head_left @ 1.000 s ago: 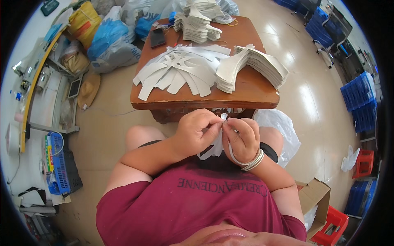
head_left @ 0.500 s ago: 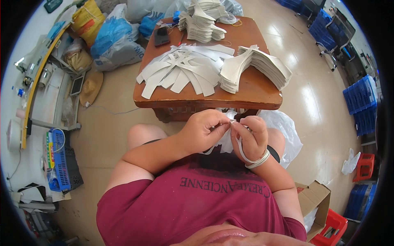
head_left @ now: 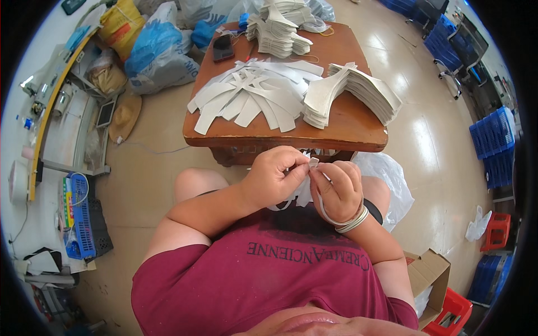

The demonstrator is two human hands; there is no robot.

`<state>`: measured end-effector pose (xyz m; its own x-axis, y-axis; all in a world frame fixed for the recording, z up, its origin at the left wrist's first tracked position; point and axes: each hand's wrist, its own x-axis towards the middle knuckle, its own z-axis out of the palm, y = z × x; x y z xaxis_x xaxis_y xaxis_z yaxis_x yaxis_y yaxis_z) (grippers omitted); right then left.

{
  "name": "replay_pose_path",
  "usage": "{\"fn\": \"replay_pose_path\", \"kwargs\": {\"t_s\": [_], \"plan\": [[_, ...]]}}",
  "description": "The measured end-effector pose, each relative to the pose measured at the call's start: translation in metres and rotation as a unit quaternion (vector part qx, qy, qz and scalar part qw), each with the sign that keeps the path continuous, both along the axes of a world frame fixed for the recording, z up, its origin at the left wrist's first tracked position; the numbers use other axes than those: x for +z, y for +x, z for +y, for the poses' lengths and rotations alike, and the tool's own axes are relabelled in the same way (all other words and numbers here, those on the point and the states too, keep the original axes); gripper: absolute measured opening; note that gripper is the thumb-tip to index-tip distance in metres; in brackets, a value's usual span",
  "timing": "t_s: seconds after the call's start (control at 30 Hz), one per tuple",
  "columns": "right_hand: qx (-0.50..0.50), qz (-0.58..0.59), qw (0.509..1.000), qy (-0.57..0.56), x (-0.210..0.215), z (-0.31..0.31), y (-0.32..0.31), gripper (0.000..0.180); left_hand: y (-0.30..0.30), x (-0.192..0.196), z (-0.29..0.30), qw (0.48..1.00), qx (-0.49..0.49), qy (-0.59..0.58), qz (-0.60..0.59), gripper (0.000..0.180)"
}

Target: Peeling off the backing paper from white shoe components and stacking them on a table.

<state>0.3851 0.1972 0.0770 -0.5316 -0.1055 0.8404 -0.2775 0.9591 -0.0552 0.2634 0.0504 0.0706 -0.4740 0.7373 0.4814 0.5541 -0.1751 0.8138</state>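
My left hand (head_left: 273, 176) and my right hand (head_left: 338, 189) meet above my lap, both pinching a small white strip piece (head_left: 312, 163) between thumb and fingers. A white band loops down from it around my right wrist. In front of me stands a brown wooden table (head_left: 342, 131) with a spread of flat white cut pieces (head_left: 252, 98), a fanned stack of the same pieces (head_left: 358, 89) on its right side and another stack (head_left: 277, 31) at its far end.
A dark phone (head_left: 223, 48) lies on the table's far left. Blue, yellow and white filled bags (head_left: 154, 47) sit on the floor to the left. A white plastic bag (head_left: 386, 179) hangs by my right knee. Blue crates (head_left: 493, 145), a red stool (head_left: 496, 231) and a cardboard box (head_left: 428, 274) are on the right.
My hands have stayed together at the white piece, shifting slightly; the fingers have changed their grip on it. The view has tilted a little.
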Motion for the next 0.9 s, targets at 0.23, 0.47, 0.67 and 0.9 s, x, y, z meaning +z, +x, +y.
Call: {"fn": "replay_pose_path", "kwargs": {"t_s": [0.23, 0.47, 0.67, 0.9], "plan": [[0.025, -0.019, 0.999, 0.01, 0.001, 0.001, -0.004, 0.021, 0.002, -0.004, 0.003, 0.976, -0.031, -0.051, -0.207, 0.012], [0.089, -0.056, 0.994, 0.037, 0.006, 0.004, 0.001, 0.015, -0.009, -0.011, 0.006, 0.875, -0.046, -0.029, -0.481, 0.017], [0.176, -0.089, 0.98, -0.019, 0.002, 0.001, -0.001, 0.013, -0.013, -0.013, 0.005, 0.864, -0.023, 0.0, -0.503, 0.018], [0.161, -0.126, 0.957, -0.206, -0.002, 0.003, 0.0, 0.022, -0.01, -0.017, 0.008, 0.801, -0.155, -0.031, -0.577, 0.022]]}}
